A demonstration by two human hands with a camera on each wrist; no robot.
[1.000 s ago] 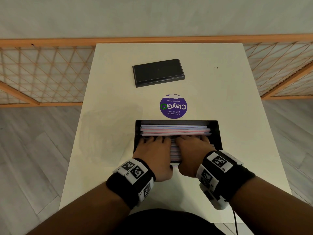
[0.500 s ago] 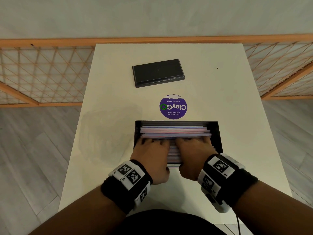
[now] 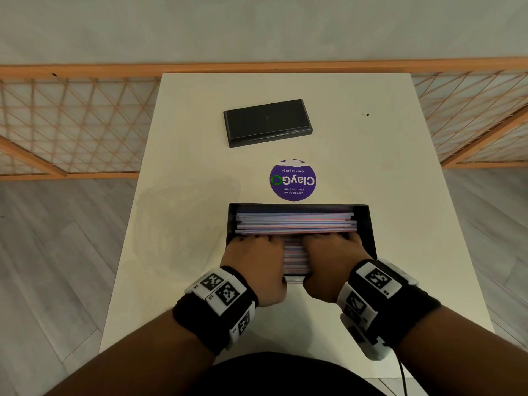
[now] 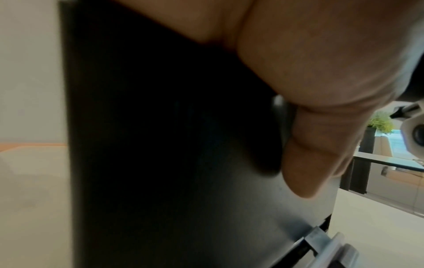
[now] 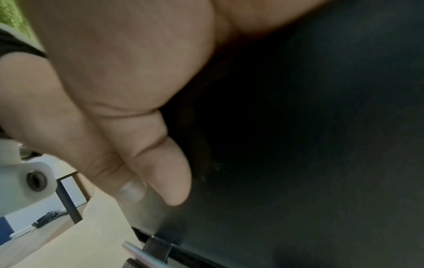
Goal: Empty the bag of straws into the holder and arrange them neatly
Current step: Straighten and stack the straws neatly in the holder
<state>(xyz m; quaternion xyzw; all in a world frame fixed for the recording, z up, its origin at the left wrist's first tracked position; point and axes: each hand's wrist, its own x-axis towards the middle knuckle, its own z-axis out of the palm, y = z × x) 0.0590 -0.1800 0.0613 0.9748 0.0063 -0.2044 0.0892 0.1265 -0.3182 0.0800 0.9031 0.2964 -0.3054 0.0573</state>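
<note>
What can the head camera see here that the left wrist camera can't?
Only the head view shows the striped straws in the holder, the black lid, the purple sticker and the right hand. Only the left wrist view shows the thumb pressed on the holder's outer wall and a distant plant. Both show the left hand, holder and table.

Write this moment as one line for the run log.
step: arranging | left hand: on straws, thumb on holder front | right hand: same | lid: off, behind sticker
</note>
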